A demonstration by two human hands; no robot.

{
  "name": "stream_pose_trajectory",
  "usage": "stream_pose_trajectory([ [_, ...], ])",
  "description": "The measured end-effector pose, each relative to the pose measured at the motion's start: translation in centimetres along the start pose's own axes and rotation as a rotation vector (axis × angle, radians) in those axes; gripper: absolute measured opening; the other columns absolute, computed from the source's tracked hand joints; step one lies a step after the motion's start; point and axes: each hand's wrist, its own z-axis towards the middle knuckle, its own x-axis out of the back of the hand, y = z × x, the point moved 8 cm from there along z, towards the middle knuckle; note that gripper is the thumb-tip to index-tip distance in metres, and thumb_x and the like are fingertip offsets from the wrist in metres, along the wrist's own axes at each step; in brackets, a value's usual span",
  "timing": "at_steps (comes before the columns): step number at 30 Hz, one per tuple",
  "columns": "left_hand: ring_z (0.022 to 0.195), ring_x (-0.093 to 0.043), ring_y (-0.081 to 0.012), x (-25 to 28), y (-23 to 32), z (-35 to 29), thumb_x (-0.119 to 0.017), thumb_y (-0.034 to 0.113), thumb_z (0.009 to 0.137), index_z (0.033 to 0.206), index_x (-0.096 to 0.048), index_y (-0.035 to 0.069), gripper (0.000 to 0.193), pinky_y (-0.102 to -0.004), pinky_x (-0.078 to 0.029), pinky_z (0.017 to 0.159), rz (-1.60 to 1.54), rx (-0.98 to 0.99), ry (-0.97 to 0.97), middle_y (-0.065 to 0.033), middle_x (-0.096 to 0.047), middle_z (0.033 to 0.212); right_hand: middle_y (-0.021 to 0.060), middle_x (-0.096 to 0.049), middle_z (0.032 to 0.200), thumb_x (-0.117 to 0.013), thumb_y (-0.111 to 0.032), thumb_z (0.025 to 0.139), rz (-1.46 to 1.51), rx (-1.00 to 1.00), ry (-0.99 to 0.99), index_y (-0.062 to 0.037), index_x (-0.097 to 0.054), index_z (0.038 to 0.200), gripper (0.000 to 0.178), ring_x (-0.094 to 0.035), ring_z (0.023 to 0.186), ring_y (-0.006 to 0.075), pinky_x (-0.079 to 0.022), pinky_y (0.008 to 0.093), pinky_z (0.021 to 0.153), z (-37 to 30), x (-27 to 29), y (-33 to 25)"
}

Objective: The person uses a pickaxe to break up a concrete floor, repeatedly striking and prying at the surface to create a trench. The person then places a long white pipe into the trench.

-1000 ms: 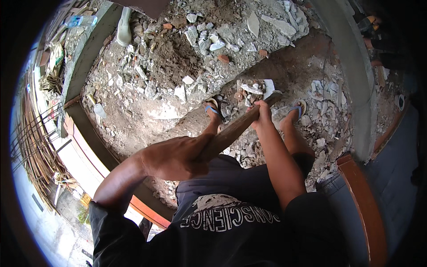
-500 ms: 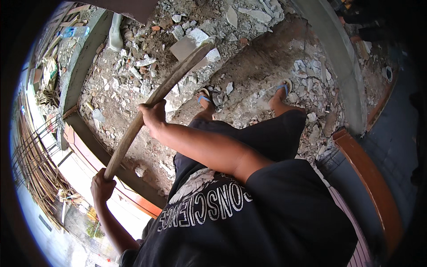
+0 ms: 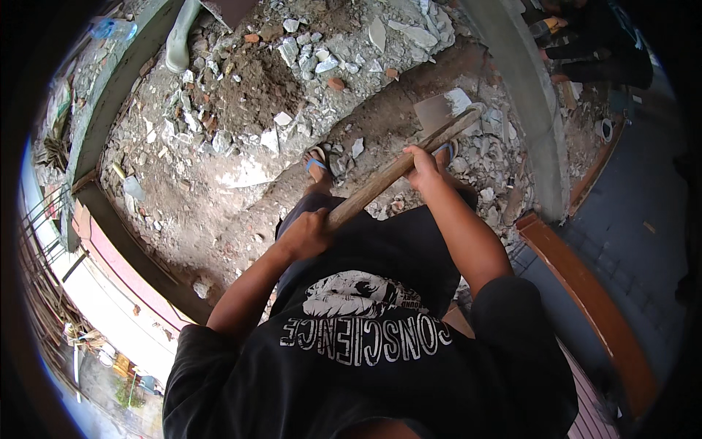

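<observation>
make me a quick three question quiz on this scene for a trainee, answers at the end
1. Multiple choice: what do the left hand and right hand both grip?
a) a clear plastic bottle
b) a long brown wooden handle
c) a red clay brick

2. True or false: a small pale-bladed trowel lies on the brown, rubble-strewn ground.

3. Fill in: the pale-soled left sandal has a ____ strap.

Key: 1. b; 2. true; 3. blue
</observation>
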Motion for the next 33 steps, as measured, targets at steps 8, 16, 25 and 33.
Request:
stream_pose_trajectory([
  [8,0.089,-0.063,-0.0472,-5.5,-5.6,8.8,-0.061,0.019,0.081,0.1,-0.055,-0.009,0.035,-0.0491,-0.052,0.078,-0.035,0.094,-0.123,-0.0322,-0.064,0.088,0.013,-0.056,0.102,-0.07,-0.011,0.076,-0.161,-0.034,0.06,-0.0019,-0.05,0.112,0.043,-0.059,0.09,0.0284,-0.053,0.0458,0.078,13.0,1.5,2.2],
  [16,0.098,-0.06,-0.0472,-11.5,-11.9,19.0,-0.069,0.018,0.07,0.106,-0.054,-0.009,0.048,-0.0468,-0.049,0.082,-0.039,0.275,-0.137,-0.0324,-0.062,0.094,0.013,-0.056,0.09,-0.064,-0.003,0.075,-0.147,0.034,0.124,-0.0012,-0.051,0.099,0.028,-0.064,0.073,0.0294,-0.057,0.0442,0.066,26.5,0.7,3.5],
  [25,0.097,-0.062,-0.0469,-17.3,-16.4,21.5,-0.065,0.022,0.073,0.112,-0.053,-0.005,0.049,-0.0496,-0.051,0.085,-0.091,0.448,-0.188,-0.0318,-0.065,0.096,0.024,-0.061,0.109,-0.065,-0.015,0.078,-0.356,0.18,0.419,0.005,-0.049,0.116,0.046,-0.067,0.081,0.0365,-0.06,0.0433,0.063,30.8,3.6,6.6],
  [33,0.087,-0.068,-0.0399,-14.6,-19.3,12.9,-0.065,0.019,0.075,0.111,-0.055,-0.005,0.044,-0.0455,-0.054,0.075,-0.082,0.559,-0.194,-0.0268,-0.067,0.089,0.0217,-0.06,0.095,-0.064,-0.011,0.077,-0.409,0.181,0.378,0.0075,-0.047,0.105,0.038,-0.066,0.069,0.0329,-0.058,0.0403,0.049,25.4,-0.4,14.9],
])
